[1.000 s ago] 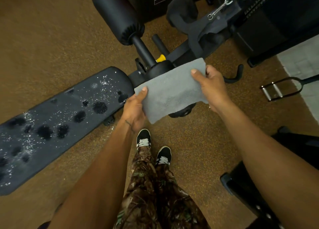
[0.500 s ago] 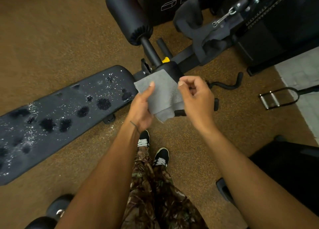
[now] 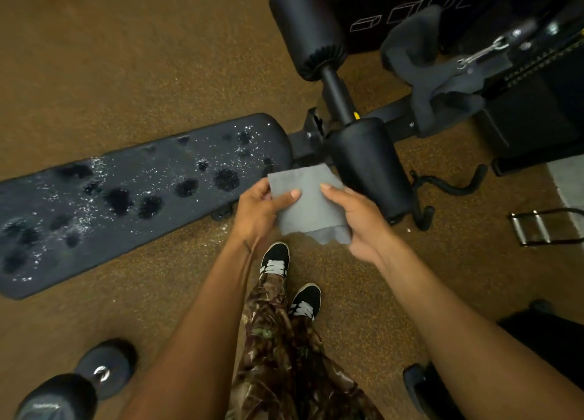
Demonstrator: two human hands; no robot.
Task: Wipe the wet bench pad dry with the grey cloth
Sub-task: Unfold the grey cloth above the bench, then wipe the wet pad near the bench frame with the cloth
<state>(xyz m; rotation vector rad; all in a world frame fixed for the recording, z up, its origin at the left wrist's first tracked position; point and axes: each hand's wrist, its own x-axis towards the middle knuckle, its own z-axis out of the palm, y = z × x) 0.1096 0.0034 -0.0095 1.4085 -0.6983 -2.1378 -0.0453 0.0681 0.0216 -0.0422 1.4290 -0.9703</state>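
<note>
fingers (image 3: 284, 197) pinch folded grey cloth (image 3: 311, 209); bench pad (image 3: 151, 166) wet, droplet-spotted

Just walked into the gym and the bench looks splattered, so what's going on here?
A person stands beside the bench pad, left hand and right hand each pinching a side of a folded grey cloth. The pad is covered in droplets and dark wet patches. The cloth is off it, so wiping has not begun.
</note>
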